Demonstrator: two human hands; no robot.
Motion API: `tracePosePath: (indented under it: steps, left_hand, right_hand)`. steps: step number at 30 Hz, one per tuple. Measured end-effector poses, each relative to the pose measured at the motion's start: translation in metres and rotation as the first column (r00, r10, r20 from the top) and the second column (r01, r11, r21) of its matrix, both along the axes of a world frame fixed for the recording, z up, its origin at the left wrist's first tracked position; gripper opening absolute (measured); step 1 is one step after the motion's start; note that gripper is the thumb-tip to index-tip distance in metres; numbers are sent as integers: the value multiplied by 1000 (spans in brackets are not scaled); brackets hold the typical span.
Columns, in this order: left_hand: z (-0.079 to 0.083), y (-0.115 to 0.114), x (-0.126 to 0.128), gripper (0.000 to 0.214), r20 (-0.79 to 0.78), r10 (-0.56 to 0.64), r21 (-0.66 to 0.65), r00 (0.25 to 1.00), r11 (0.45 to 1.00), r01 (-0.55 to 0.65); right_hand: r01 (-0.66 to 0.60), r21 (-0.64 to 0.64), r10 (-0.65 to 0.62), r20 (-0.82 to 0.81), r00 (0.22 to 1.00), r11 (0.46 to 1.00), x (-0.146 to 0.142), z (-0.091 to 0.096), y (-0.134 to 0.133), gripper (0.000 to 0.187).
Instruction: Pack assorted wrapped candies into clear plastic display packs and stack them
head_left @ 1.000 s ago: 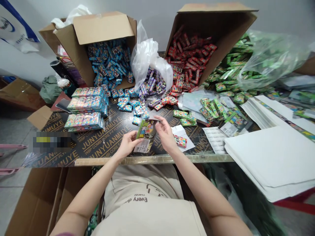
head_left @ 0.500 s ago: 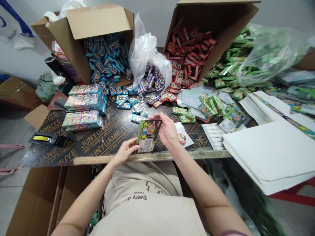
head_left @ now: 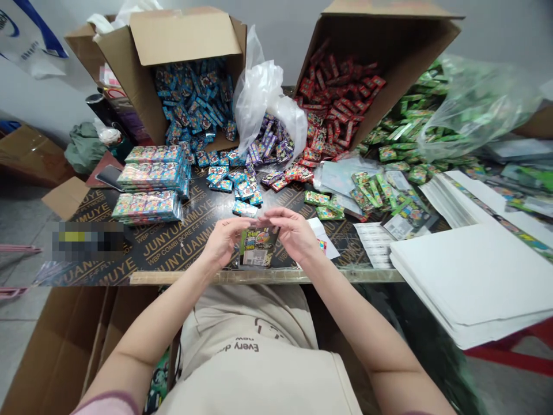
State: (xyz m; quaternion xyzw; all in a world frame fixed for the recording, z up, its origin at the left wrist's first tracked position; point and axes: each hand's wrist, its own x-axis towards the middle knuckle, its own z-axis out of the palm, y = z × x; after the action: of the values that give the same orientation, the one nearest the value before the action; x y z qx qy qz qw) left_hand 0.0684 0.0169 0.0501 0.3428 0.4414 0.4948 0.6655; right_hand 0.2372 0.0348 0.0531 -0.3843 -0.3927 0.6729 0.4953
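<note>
A flat black-and-green printed packet [head_left: 258,253], with a pale label panel on its lower half, stands near the table's front edge, in front of my body. My left hand [head_left: 225,239] is closed at its upper left, thumb and fingers pinched at the top edge. My right hand [head_left: 297,233] pinches the upper right in the same way, its fingertips close to the left ones. The fingers partly cover the packet's top. Right of my right hand lies a white paper [head_left: 330,245], with a small red packet partly hidden on it. Small blue packets [head_left: 245,208] lie just beyond my fingers.
Cardboard boxes hold blue packets [head_left: 194,98] and red packets [head_left: 337,109]. A clear bag of purple packets [head_left: 270,141] sits between them. Bundled packs [head_left: 149,206] are stacked left. Green packets [head_left: 371,190] and white card sheets [head_left: 470,271] lie right.
My left hand has moved from the packet's lower left up to its top edge, near my right hand. The right fingers have curled in at the top. The view has shifted slightly.
</note>
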Motion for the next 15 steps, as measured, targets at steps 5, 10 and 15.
tracePosePath:
  steps: [5,10,15]
  left_hand:
    - [14,-6,-5,14,-286,146,399,947,917,-21]
    - [19,-11,-13,8,-495,232,582,838,804,120]
    - [27,-2,-13,14,-507,131,443,852,888,127]
  right_hand:
    - [143,358,-228,210,951,923,8,-10,-8,12]
    - [5,551,-258,384,887,835,17,-9,-17,12]
    - [27,429,-230,430,873,903,14,5,-18,10]
